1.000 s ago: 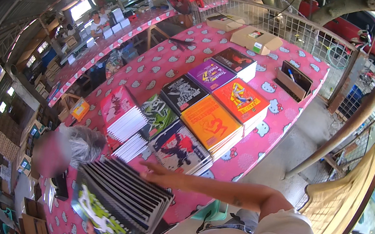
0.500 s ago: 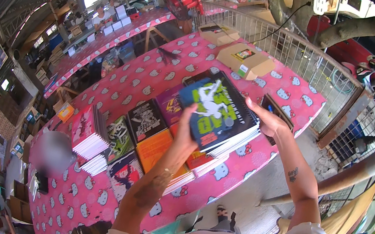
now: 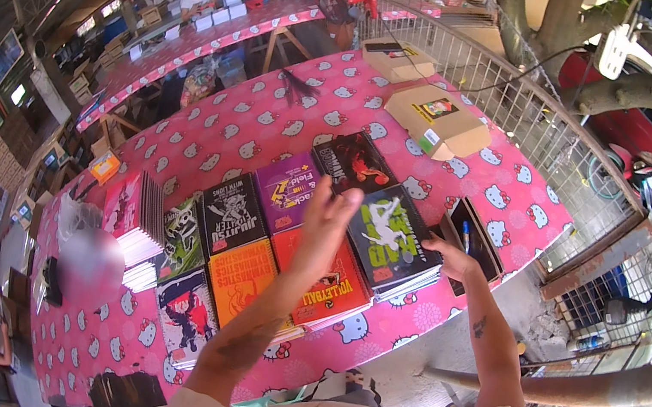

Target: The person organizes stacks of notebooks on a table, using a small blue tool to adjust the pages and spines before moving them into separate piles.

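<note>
A stack of spiral notebooks with a black-and-green cover and a white figure [image 3: 391,232] lies on the table at the right end of two rows of notebook stacks. My right hand [image 3: 459,264] is at its right edge, thumb over the cover's corner, other fingers mostly hidden. My left hand [image 3: 330,220] is raised over the red notebook stack [image 3: 338,286], fingers apart and holding nothing. Around them lie a purple notebook [image 3: 283,187], a dark notebook with a red figure [image 3: 357,161], a black-and-white one [image 3: 235,212] and an orange one [image 3: 243,280].
A pink patterned cloth covers the table [image 3: 225,133]. A taller pile of pink notebooks [image 3: 134,213] stands at the left. Cardboard boxes [image 3: 436,123] lie at the back. By my right hand sits an open dark box with a blue pen [image 3: 466,232]. A metal fence [image 3: 526,108] runs behind.
The black-and-green notebook stack has come down from between my hands onto the table at the right end. My left hand has let go of it; my right hand is still at its edge.
</note>
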{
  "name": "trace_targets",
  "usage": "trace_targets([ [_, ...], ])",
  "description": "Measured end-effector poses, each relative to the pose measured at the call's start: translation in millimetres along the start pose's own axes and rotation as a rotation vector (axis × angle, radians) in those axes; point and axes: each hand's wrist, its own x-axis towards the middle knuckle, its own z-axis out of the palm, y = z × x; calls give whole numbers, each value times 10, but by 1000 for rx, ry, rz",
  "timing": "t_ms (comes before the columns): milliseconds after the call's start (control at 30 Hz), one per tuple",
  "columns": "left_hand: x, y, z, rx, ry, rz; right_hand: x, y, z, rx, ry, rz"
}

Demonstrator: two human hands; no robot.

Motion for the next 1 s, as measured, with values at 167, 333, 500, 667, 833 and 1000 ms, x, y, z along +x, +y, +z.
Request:
trace_targets([
  [167, -520, 430, -1047, 123, 144, 306, 329, 128, -76, -36, 145, -52],
  [333, -820, 395, -2091, 289, 397, 343, 220, -90, 127, -197, 85, -96],
  [500, -1189, 175, -2592, 605, 508, 259, 152, -137, 83, -412, -28, -315],
  [667, -1332, 32, -2923, 516, 645, 143, 4, -140, 188, -217, 201, -186],
  [833, -1446, 35, -3033, 618, 650, 198, 99, -113, 311, -145, -9, -231],
  [1000, -1420, 144, -3658, 775, 931, 439, 315, 148, -499, -142, -10, -235],
])
